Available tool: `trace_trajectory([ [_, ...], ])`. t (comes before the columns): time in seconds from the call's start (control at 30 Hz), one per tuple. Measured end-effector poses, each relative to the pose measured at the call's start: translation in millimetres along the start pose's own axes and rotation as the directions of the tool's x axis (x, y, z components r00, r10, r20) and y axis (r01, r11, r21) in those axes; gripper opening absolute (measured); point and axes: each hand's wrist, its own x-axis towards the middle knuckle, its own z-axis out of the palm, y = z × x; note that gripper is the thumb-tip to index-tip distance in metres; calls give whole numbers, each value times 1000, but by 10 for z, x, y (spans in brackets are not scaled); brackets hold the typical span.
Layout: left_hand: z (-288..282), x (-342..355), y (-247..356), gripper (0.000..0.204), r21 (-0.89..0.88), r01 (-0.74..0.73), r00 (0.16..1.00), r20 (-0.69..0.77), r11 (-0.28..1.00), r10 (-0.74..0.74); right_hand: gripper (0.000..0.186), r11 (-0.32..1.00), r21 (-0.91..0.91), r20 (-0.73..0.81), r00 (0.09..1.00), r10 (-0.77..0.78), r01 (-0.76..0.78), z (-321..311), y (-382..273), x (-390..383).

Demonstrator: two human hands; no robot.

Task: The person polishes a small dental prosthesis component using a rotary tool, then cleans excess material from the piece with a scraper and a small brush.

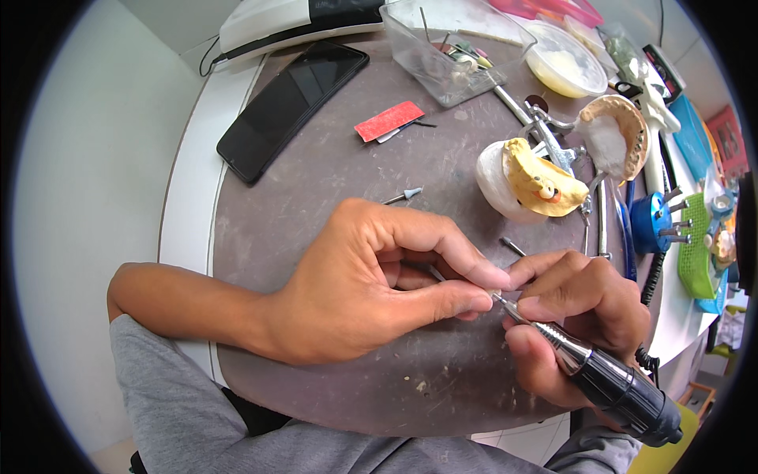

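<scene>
My left hand (pixel 347 284) is closed in a pinch, thumb and index fingertip pressed on a small pale piece (pixel 496 295) that is mostly hidden; its kind does not show. My right hand (pixel 592 296) grips a black and silver rotary handpiece (pixel 620 387) like a pen. The tip of the handpiece meets the pale piece, and the fingertips of both hands nearly touch there. Just beyond the hands lies a thin metal bur (pixel 512 246). A grey-tipped grinding bit (pixel 404 195) rests on the brown work surface (pixel 292 213) behind my left hand.
Beyond my right hand stand a yellow dental cast (pixel 545 180) on white plaster and a metal articulator (pixel 553 142) with an upper cast (pixel 616 134). A black phone (pixel 292 110), red strip (pixel 389 120), clear container (pixel 458 71), round tub (pixel 564 59) and blue bur holder (pixel 651 221) surround the work area.
</scene>
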Motion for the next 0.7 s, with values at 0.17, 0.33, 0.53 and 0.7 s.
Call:
trace_trajectory([
  [0.17, -8, -3, 3, 14, -24, 31, 999, 8, 999, -31, 21, 1000, -2, -13, 999, -29, 29, 4, 23, -14],
  [0.33, -18, -12, 6, 15, -27, 36, 999, 16, 999, -36, 21, 999, -12, -10, 999, -51, 51, 14, 21, -8],
  [0.53, -9, -11, -5, 15, -35, 19, 1000, 12, 999, -19, 22, 997, -36, 16, 998, -67, 67, -4, 1, 5],
  [0.7, -9, 5, -8, 16, -53, 33, 999, 2, 998, -33, 23, 996, -58, 11, 997, -70, 71, -1, 12, 8],
])
